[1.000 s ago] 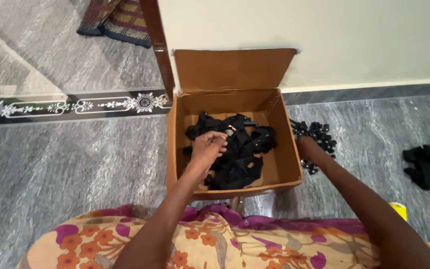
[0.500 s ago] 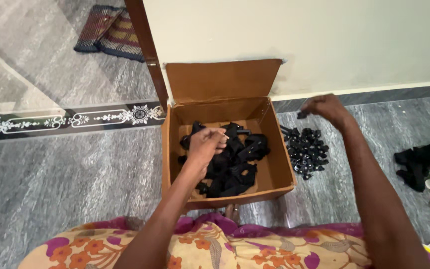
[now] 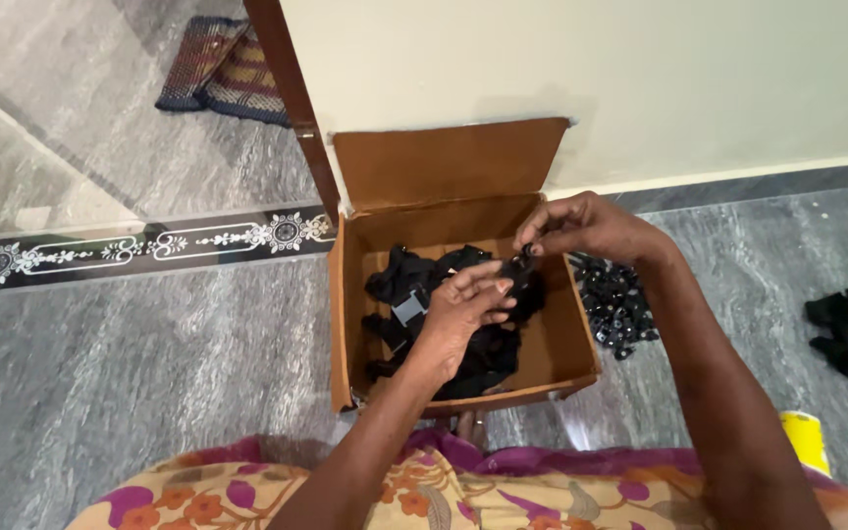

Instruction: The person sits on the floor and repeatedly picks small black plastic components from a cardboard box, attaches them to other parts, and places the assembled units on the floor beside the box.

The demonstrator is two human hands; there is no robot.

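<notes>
One open cardboard box (image 3: 463, 294) of black straps (image 3: 463, 344) sits before us on the floor. Above it our left hand (image 3: 463, 309) and right hand (image 3: 581, 226) both pinch a small black buckle piece (image 3: 520, 267). Fingertip-only hold, so it may drop among the straps.

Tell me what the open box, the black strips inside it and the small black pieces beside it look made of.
Box: brown corrugated cardboard, matte, with folded flaps. Strips: probably woven fabric webbing, limp and dull. Small pieces: likely moulded plastic, slightly glossy; too small to be sure.
</notes>
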